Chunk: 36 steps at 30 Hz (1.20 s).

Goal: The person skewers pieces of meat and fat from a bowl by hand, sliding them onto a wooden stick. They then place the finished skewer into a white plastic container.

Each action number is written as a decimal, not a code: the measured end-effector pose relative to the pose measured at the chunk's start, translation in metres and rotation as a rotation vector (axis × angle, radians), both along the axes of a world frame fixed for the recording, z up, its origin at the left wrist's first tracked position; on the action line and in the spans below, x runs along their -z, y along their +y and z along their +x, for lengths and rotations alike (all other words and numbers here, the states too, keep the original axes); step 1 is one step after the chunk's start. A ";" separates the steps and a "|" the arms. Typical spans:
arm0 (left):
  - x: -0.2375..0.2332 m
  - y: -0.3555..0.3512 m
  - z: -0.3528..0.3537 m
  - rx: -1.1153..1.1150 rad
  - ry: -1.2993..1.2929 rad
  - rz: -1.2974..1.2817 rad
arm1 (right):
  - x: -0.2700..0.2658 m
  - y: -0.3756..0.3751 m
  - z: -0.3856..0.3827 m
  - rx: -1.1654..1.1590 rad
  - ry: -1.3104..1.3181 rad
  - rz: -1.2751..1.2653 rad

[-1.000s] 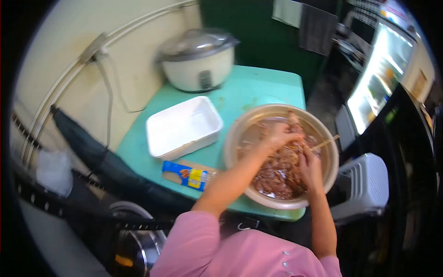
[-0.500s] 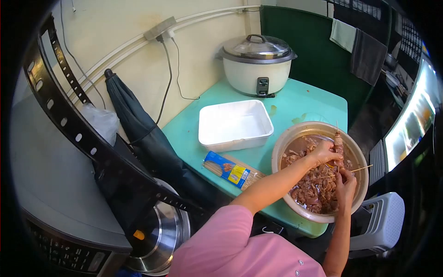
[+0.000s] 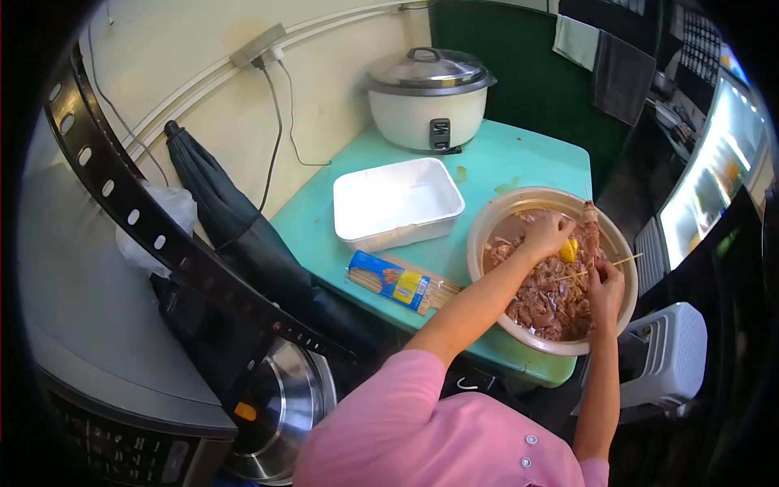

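A wide basin [image 3: 481, 268] holds chunks of raw meat [image 3: 540, 304] in brownish liquid. My right hand [image 3: 606, 290], at the basin's right side, is closed round the lower end of a meat skewer [image 3: 591, 231], which stands upright with its bare tip pointing away from me. Across that hand's fingers slants a bare bamboo stick [image 3: 627, 260], its other end over the meat. My left hand [image 3: 548, 235] is over the far part of the basin, apart from the skewer, fingers curled down at the meat; what they hold is hidden. Beside it shows a bright yellow piece [image 3: 569, 250].
A white plastic tray [image 3: 398, 203] and a pack of bamboo sticks [image 3: 398, 280] lie left of the basin on the green table [image 3: 535, 150]. Behind stands a rice cooker [image 3: 426, 105]. A grey stool [image 3: 677, 357] is at the right, a folded umbrella [image 3: 219, 195] at the left.
My left hand has let go of the meat on the skewer and moved left to the meat in the basin. The yellow piece is more exposed. My right hand keeps the skewer upright; the view has shifted.
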<state>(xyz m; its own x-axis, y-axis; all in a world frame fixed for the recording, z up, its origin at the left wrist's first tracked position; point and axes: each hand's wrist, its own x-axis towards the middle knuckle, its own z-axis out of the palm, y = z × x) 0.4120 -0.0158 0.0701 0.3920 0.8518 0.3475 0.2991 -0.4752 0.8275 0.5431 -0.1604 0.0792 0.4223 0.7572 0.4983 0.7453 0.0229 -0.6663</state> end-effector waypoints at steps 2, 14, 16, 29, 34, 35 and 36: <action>0.003 -0.008 -0.004 -0.100 0.105 0.181 | 0.003 0.000 0.001 0.013 0.041 0.020; -0.002 -0.001 -0.016 -0.040 0.346 0.179 | 0.006 -0.001 0.001 0.090 0.113 0.019; -0.006 0.000 -0.019 -0.086 0.319 0.123 | 0.008 0.002 0.003 0.105 0.127 0.000; 0.009 0.003 -0.013 -0.143 0.404 0.193 | 0.009 -0.001 0.004 0.081 0.079 0.035; 0.001 0.001 0.003 0.069 -0.135 -0.217 | 0.002 -0.005 0.000 0.049 0.148 -0.008; -0.004 -0.001 0.005 0.229 -0.437 -0.583 | 0.005 -0.004 0.001 0.030 0.117 0.021; -0.009 -0.002 0.005 0.233 -0.438 -0.581 | 0.007 -0.003 0.001 0.012 0.086 0.050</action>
